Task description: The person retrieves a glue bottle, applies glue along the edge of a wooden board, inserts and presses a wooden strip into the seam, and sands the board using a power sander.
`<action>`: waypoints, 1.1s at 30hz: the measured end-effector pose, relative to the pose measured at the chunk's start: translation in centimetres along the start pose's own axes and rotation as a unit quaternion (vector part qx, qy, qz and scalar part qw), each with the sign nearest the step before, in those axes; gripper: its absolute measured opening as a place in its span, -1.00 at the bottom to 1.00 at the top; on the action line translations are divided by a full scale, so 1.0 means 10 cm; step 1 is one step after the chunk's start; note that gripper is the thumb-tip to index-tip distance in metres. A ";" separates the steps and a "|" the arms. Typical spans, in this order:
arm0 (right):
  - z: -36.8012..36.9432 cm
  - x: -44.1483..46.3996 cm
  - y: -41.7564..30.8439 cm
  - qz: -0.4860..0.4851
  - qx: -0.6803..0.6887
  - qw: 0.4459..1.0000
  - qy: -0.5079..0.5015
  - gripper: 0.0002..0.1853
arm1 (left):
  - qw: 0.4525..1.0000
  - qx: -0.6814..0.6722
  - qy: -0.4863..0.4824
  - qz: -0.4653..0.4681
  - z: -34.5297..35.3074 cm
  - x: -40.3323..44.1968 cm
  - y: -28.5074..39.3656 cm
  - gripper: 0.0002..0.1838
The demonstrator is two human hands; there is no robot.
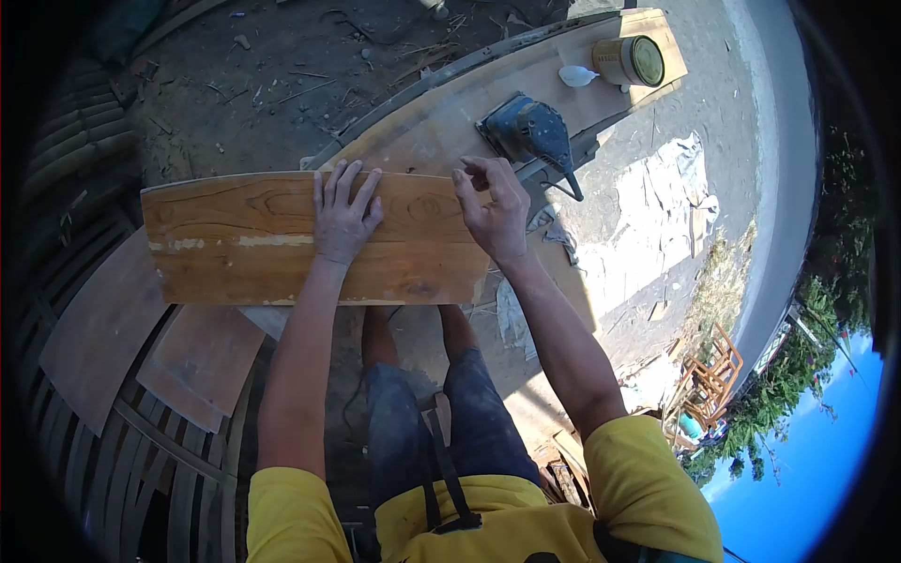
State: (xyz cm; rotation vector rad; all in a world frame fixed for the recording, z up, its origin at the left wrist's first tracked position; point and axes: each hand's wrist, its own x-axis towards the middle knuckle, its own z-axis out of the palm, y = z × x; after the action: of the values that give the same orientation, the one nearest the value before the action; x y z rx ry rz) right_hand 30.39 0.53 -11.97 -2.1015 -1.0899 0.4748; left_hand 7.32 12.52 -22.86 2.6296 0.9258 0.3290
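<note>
A varnish-brown wooden board (pixel 272 272) with visible grain and pale filler-like streaks lies crosswise in front of me. My left hand (pixel 343 220) rests flat on its middle, fingers spread toward the far edge. Over the board's right end is my right hand (pixel 497 208), its fingers curled in toward the thumb. Whatever is in those fingers, if anything, is hidden. Just beyond the right hand, a dark blue power sander (pixel 527 131) sits on a long plank surface (pixel 413 127).
At the plank's far end stand a metal can (pixel 629 61) and a small white plastic piece (pixel 577 76). More wooden panels (pixel 103 328) lie on a slatted bench (pixel 160 441) at left. A pale cloth (pixel 648 216) covers ground at right, near a wooden chair frame (pixel 710 380).
</note>
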 end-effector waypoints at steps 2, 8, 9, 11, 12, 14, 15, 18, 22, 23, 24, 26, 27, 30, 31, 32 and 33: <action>-0.46 0.03 0.16 0.099 0.023 0.979 0.176 -0.77 | 1.000 0.009 -0.009 0.001 -0.01 0.00 0.00 -0.47; -1.51 0.82 1.90 0.284 -0.090 0.916 0.270 -0.71 | 1.000 0.015 -0.013 0.007 -0.03 0.02 0.01 -0.48; -1.55 1.01 2.13 0.277 -0.164 0.915 0.243 -0.70 | 1.000 0.018 -0.008 0.016 -0.05 0.03 0.01 -0.48; -1.60 1.40 2.60 0.256 -0.192 0.921 0.224 -0.68 | 0.999 0.025 -0.016 0.013 -0.04 0.03 0.02 -0.48; -1.60 1.58 2.75 0.273 -0.181 0.913 0.244 -0.70 | 0.999 0.031 -0.019 0.014 -0.03 0.03 0.03 -0.49; -1.61 1.90 2.94 0.315 -0.144 0.905 0.248 -0.70 | 0.999 0.036 -0.016 0.019 0.00 0.06 0.03 -0.48; -1.60 2.03 3.00 0.355 -0.112 0.895 0.245 -0.68 | 0.999 0.036 -0.016 0.016 0.00 0.03 0.02 -0.48; -1.62 2.20 3.47 0.308 -0.213 0.910 0.178 -0.53 | 0.999 0.041 -0.027 0.009 -0.02 0.04 0.04 -0.47; -1.86 2.40 3.92 0.325 -0.311 0.890 0.073 -0.41 | 0.999 0.034 -0.036 -0.005 -0.05 0.05 0.05 -0.43; -1.93 2.42 3.95 0.287 -0.334 0.897 0.037 -0.49 | 0.999 0.033 -0.032 -0.006 -0.04 0.05 0.04 -0.42; -2.00 2.43 3.98 0.246 -0.356 0.902 0.005 -0.57 | 0.999 0.028 -0.026 -0.004 -0.04 0.05 0.04 -0.41; -2.10 2.50 3.99 0.377 -0.212 0.902 -0.009 -0.69 | 0.999 0.030 -0.025 -0.008 -0.05 0.04 0.04 -0.41; -2.15 2.48 3.90 0.406 -0.219 0.887 -0.035 -0.72 | 1.000 0.021 -0.021 -0.002 -0.05 0.05 0.04 -0.41; -2.18 1.98 3.93 0.309 -0.226 0.919 -0.093 -0.76 | 1.000 0.012 -0.015 -0.010 -0.05 0.04 0.02 -0.41; -2.21 1.75 3.72 0.326 -0.136 0.935 -0.009 -0.75 | 1.000 0.008 -0.013 -0.009 -0.04 0.04 0.03 -0.41; -2.23 1.53 3.49 0.327 -0.043 0.941 0.079 -0.73 | 1.000 0.003 -0.010 -0.014 -0.04 0.02 0.03 -0.41; -2.10 1.24 2.81 0.373 0.116 0.893 0.225 -0.67 | 1.000 0.002 -0.010 -0.013 -0.03 0.01 0.03 -0.42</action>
State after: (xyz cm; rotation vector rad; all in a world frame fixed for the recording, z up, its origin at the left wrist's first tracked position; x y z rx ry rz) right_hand 65.74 -9.27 -18.31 -2.1974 0.0696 0.4046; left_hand 7.49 12.48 -22.50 2.6177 0.9536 0.2930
